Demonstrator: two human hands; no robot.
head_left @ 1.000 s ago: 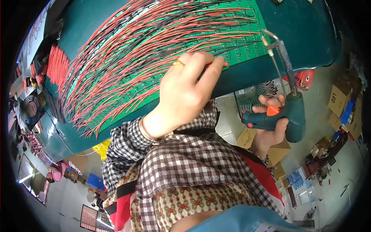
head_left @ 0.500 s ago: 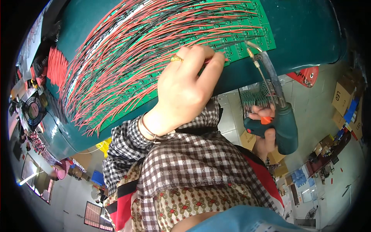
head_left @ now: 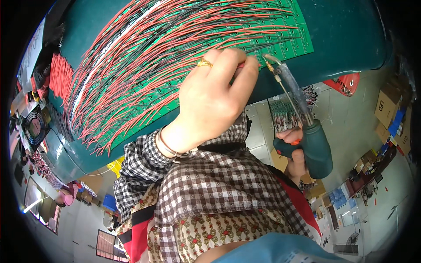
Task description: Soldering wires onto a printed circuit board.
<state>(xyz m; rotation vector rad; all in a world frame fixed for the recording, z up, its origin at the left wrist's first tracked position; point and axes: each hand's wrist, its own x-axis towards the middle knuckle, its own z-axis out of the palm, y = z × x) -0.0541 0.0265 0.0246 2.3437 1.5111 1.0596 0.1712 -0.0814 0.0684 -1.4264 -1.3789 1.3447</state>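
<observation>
- Left hand (head_left: 210,98) sits on the near edge of the green circuit board (head_left: 289,37), fingers curled together and pinched down onto a red wire (head_left: 240,65) right at the board's edge.
- A gold ring (head_left: 204,63) shows on one finger, a thin bracelet (head_left: 169,147) at the wrist, and a checked sleeve (head_left: 144,171) covers the forearm.
- Right hand (head_left: 296,151) is lower, off the table's near side, fingers wrapped tight around the dark green handle of a soldering iron (head_left: 307,131).
- The iron's shaft slants up and left, its metal tip (head_left: 269,59) just beside the left fingertips, at the board's edge; whether it touches the board I can't tell.
- The board lies flat on the dark teal table (head_left: 346,35), covered with a fan of red and black wires (head_left: 153,57) streaming off to the left.
- A small fan (head_left: 35,125) stands at the table's far left.
- Cardboard boxes (head_left: 388,103) sit on the floor, right side.
</observation>
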